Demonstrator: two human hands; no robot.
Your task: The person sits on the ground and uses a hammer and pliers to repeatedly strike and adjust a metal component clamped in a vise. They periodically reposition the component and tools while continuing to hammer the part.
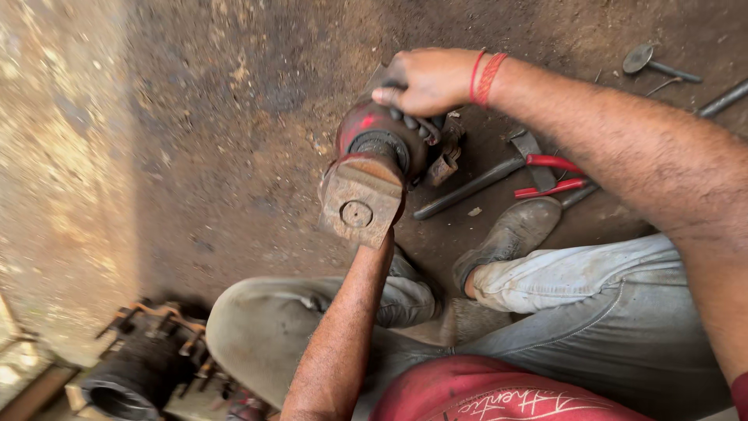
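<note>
Setting: a person sits on a dirt floor [195,156], knees bent, looking down at a heavy metal part [374,175] held up in the middle of the view
Metal part: red, rusty casting with a round ribbed hub and a square end plate facing the camera, raised off the ground just above the near knee [265,327]
Right hand [425,82]: rests on the far top of the part, fingers curled down over the ribbed hub in a firm wrap, red thread bands on the wrist
Left hand: hidden behind the square plate; the forearm [351,327] runs up to it, so I cannot tell how its fingers lie
Step in hand: judged as steadying and turning the part for a look or fitting
Next move calls for: a sure two-handed hold, since the piece looks heavy and would drop onto the legs
Right of the part: hammer [483,179] and red-handled pliers [549,175] lie on the ground by the shoe [510,234]
Near left: another dark ribbed casting [136,374]
</note>
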